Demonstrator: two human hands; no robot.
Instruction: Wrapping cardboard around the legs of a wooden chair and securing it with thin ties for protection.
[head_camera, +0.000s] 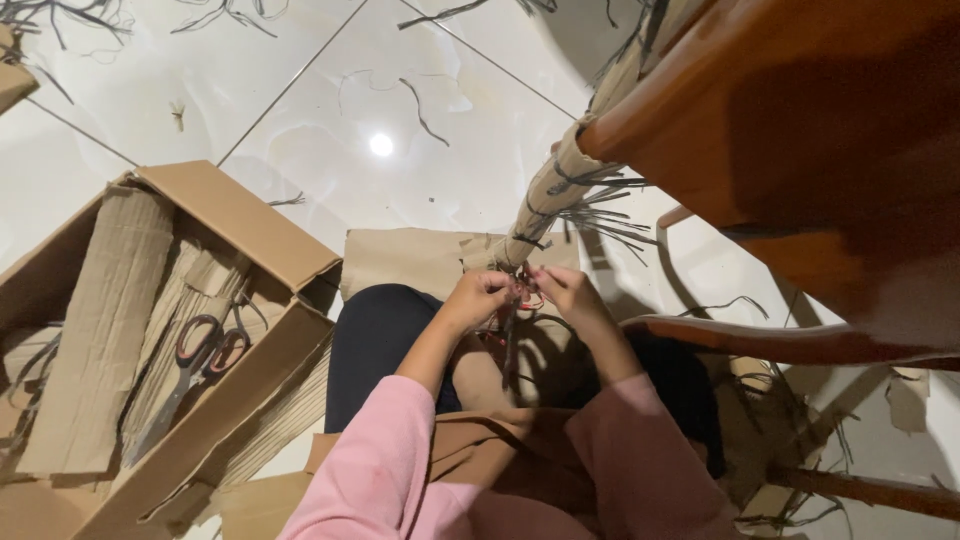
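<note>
My left hand (478, 297) and my right hand (562, 290) meet at the foot of a wooden chair leg (545, 195) wrapped in brown cardboard. Both hands pinch thin dark strings (508, 335) that hang down between them, with a small red piece at the fingertips. More dark strings are tied round the wrapped leg (590, 205) and stick out to the right. My sleeves are pink. A sheet of cardboard (405, 258) lies under the leg, in front of my knees.
An open cardboard box (245, 215) at the left holds cardboard strips and red-handled scissors (200, 355). The wooden chair seat (800, 120) looms at the upper right, its rails (790, 345) lower right. String scraps litter the glossy white tiled floor (330, 120).
</note>
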